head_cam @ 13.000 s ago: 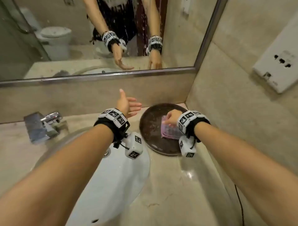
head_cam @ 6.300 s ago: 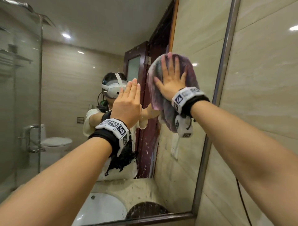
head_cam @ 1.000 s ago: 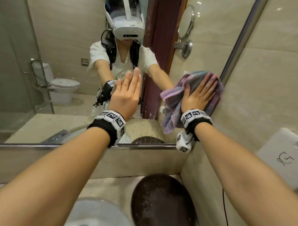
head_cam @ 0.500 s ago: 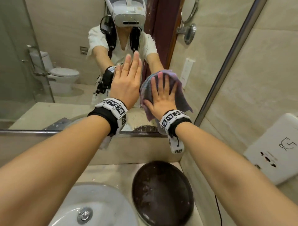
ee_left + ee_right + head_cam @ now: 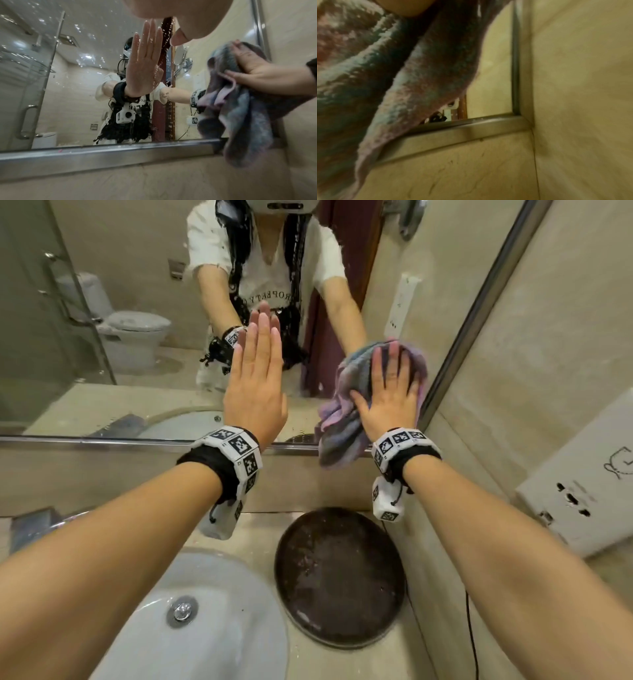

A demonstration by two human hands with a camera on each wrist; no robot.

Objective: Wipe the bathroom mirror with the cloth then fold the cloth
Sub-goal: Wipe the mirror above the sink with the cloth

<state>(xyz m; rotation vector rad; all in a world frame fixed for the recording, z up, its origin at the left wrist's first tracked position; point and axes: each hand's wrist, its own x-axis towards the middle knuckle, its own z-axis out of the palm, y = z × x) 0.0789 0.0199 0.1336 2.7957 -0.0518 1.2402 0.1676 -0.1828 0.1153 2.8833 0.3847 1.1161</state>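
Observation:
The mirror fills the wall ahead, its glass speckled with water drops in the left wrist view. A pink, blue and purple cloth is pressed flat on the glass near the lower right corner by my right hand, fingers straight and spread. The cloth's loose end hangs over the metal bottom frame. In the right wrist view the cloth covers most of the picture beside the frame corner. My left hand is raised flat and empty close to the glass; contact is unclear.
A dark round tray lies on the counter below my right hand, beside the white basin. A faucet stands at the far left. A white socket box juts from the right wall, with a thin cable beneath.
My right hand has slid the cloth to the right across the glass, back toward the mirror's right edge. The left hand stays raised and flat in about the same place.

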